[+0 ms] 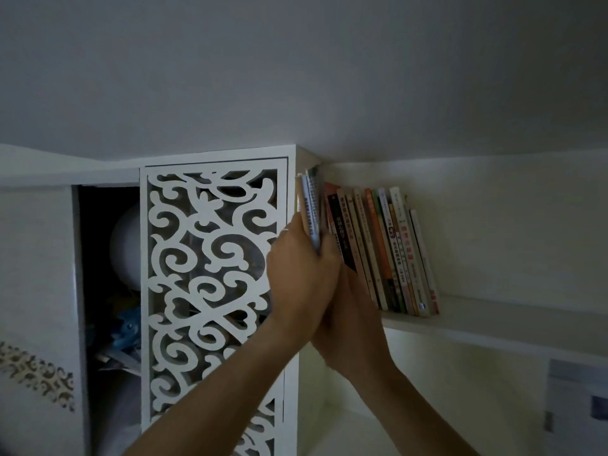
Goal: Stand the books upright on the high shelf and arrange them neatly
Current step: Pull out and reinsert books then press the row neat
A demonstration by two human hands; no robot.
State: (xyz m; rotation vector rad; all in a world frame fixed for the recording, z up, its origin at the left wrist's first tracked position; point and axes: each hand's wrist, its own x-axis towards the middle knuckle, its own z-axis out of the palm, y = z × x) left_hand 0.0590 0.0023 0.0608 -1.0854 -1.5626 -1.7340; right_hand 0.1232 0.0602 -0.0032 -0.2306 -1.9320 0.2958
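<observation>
White high shelf [493, 319], fixed to the wall just under the ceiling; all positions below are given relative to it.

Row of books [388, 251]: standing on the shelf toward its left end, spines outward, all leaning to the left; the rightmost volume is thin and pale with a red foot. Shelf bare to the right of the row.

Held books [312, 209]: a few thin volumes, upright, at the far left end of the shelf, between the leaning row and the cabinet side. Whether their lower edges rest on the shelf cannot be told; the hands cover them.

Left hand [301, 268]: raised at the shelf's left end, fingers closed around the held books from the left.

Right hand [348, 311]: pressed against the left hand from the right and below, against the lower part of the books; its grip is hidden, so cannot tell.

White cabinet [292, 159]: adjoins the shelf's left end.

Fretwork door [210, 274]: scroll-cut, left of the shelf.

Open compartment [108, 291]: further left, dark, holding a pale round object [126, 245] and a blue item [126, 327].
</observation>
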